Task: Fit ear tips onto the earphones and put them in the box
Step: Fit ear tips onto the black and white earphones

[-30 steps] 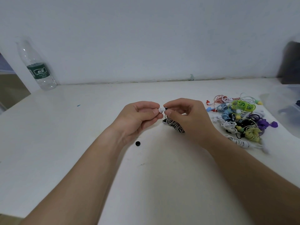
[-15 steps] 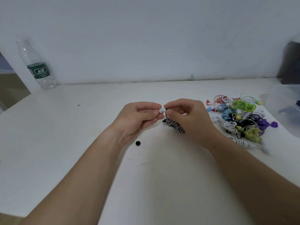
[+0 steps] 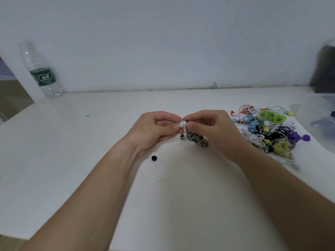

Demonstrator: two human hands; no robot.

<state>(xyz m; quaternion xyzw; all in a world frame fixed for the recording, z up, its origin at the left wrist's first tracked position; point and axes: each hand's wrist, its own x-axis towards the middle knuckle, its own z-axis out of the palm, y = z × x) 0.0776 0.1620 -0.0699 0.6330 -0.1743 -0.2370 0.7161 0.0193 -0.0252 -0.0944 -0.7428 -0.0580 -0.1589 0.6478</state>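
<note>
My left hand (image 3: 157,129) pinches a small white ear tip (image 3: 182,123) between thumb and forefinger. Right against it, my right hand (image 3: 212,131) pinches the earbud of a black-and-white striped earphone, whose coiled cable (image 3: 196,139) hangs below my fingers just above the table. The two hands meet fingertip to fingertip at the middle of the white table (image 3: 90,151). A loose black ear tip (image 3: 154,158) lies on the table under my left wrist. The clear plastic box (image 3: 322,124) stands at the right edge, partly cut off.
A tangled pile of coloured earphones (image 3: 268,131) lies right of my right hand, next to the box. An empty plastic bottle (image 3: 40,73) stands at the back left against the wall. A dark object (image 3: 324,69) sits at the back right corner.
Both hands stay together at the same spot; the fingers have shifted only slightly on the white ear tip and earbud.
</note>
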